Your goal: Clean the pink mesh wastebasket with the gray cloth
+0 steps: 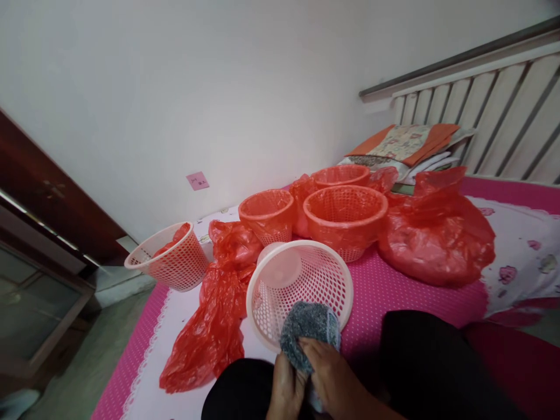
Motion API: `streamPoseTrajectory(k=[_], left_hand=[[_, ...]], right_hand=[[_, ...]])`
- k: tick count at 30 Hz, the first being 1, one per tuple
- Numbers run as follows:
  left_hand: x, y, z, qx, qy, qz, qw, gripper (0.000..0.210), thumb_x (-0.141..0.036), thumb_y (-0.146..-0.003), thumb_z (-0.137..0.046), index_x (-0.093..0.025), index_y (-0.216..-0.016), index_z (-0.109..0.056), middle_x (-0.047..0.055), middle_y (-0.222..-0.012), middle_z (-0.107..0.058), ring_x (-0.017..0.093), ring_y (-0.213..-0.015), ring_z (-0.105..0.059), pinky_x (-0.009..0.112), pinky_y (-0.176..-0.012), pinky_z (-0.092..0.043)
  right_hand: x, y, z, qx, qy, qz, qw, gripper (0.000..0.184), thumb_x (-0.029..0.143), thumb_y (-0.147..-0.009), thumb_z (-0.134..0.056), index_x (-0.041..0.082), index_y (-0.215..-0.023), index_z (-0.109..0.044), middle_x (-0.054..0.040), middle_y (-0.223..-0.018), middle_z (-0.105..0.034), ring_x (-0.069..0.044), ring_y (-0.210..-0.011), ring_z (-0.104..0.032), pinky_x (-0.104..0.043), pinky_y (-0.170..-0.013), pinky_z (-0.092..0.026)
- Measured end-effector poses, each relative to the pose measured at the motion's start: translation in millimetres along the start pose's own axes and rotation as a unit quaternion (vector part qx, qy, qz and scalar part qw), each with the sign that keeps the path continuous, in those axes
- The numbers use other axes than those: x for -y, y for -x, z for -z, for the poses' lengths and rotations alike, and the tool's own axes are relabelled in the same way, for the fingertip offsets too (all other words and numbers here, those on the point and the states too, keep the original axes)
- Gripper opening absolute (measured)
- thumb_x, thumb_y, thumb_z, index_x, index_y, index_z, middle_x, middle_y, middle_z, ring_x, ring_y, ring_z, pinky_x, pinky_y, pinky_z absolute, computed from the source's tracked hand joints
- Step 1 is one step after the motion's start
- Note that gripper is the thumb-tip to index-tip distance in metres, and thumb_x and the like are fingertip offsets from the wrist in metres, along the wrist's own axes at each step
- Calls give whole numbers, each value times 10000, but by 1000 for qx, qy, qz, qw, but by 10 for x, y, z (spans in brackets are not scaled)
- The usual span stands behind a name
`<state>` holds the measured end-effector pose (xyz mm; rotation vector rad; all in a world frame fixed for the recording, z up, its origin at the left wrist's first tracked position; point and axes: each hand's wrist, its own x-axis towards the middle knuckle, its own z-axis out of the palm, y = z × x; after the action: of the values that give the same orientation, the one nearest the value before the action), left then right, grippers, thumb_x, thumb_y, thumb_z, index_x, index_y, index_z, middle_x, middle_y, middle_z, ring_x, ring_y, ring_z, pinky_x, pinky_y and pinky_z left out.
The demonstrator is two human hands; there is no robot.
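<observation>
A grey cloth (pixel 308 326) with a lighter edge is bunched at the near rim of a pale pink mesh basket (pixel 326 274). My left hand (pixel 285 382) is closed on its lower left part. Over its lower right side, my right hand (pixel 330 370) is wrapped with curled fingers. The basket lies tilted on the bed, its mouth facing me. Part of its rim and inner wall is hidden behind the cloth. Left of the basket lies a crumpled red plastic bag (pixel 214 326).
Behind stand several baskets lined with red bags, including one basket (pixel 345 216). A bulging red bag (pixel 437 239) sits to the right, and a pink basket (pixel 175 262) leans at the left. Folded cushions (pixel 405 143) are stacked by a radiator (pixel 485 111). A pink dotted cover (pixel 394 291) lies underneath.
</observation>
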<state>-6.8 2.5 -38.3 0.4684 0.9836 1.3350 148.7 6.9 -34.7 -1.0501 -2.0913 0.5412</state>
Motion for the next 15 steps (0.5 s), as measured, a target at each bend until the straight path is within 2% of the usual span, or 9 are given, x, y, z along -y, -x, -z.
streamPoseTrajectory(k=[1,2,4,5,7,9,12,15], left_hand=[[-15,15,-53,11,-15,-5,1000,442,-46,-612,-940,-205,-1008,-825,84,-1172,-818,309,-1251,-686,290,-1076,-538],[-18,12,-116,3,10,19,1000,414,-65,-636,-934,-189,-1015,-825,86,-1127,-824,292,-1185,-720,291,-1047,-559],[0,-35,-251,-13,38,55,998,201,-272,-766,-888,-172,-924,-813,87,-901,-821,297,-983,-782,357,-919,-635],[13,-69,-310,-16,51,75,996,201,-343,-817,-846,-159,-883,-800,100,-845,-812,312,-951,-792,390,-889,-651],[27,-126,-388,-14,74,103,992,268,-394,-901,-768,-130,-941,-796,130,-880,-826,316,-926,-804,423,-868,-663],[15,-148,-416,-18,85,120,989,318,-402,-961,-713,-108,-1058,-783,153,-950,-844,288,-884,-814,424,-870,-665],[-28,-130,-411,-19,84,113,990,377,-455,-994,-672,-120,-1144,-759,164,-1008,-855,253,-832,-818,419,-885,-660],[-53,-99,-415,-4,87,103,991,455,-521,-957,-708,-137,-1194,-760,166,-1044,-854,270,-890,-823,430,-918,-649]], right_hand=[[17,-33,68,-12,-53,-36,998,523,118,-894,-468,183,-1363,-690,-154,-1317,-760,-289,-1209,-713,-443,-1053,-582],[27,-70,133,-24,-104,-76,991,479,146,-905,-466,193,-1311,-714,-139,-1253,-781,-284,-1162,-726,-426,-1016,-598],[15,-157,247,-34,-204,-152,967,409,229,-909,-490,202,-1225,-747,-110,-1133,-803,-285,-1073,-742,-408,-935,-624],[-9,-208,295,-33,-250,-180,951,393,269,-903,-505,201,-1197,-757,-97,-1079,-805,-284,-1032,-745,-404,-904,-631],[-90,-313,376,-33,-321,-216,922,398,310,-880,-525,196,-1178,-762,-69,-979,-798,-269,-947,-744,-402,-884,-632],[-195,-407,437,-42,-342,-237,908,433,317,-859,-520,188,-1205,-747,-44,-876,-774,-248,-829,-727,-413,-852,-636],[-334,-482,498,-65,-289,-232,927,493,302,-832,-524,166,-1269,-709,-51,-901,-765,-250,-822,-720,-445,-877,-627],[-402,-450,508,-56,-223,-174,957,496,258,-830,-537,162,-1294,-682,-104,-1085,-774,-281,-1024,-727,-472,-1003,-578]])
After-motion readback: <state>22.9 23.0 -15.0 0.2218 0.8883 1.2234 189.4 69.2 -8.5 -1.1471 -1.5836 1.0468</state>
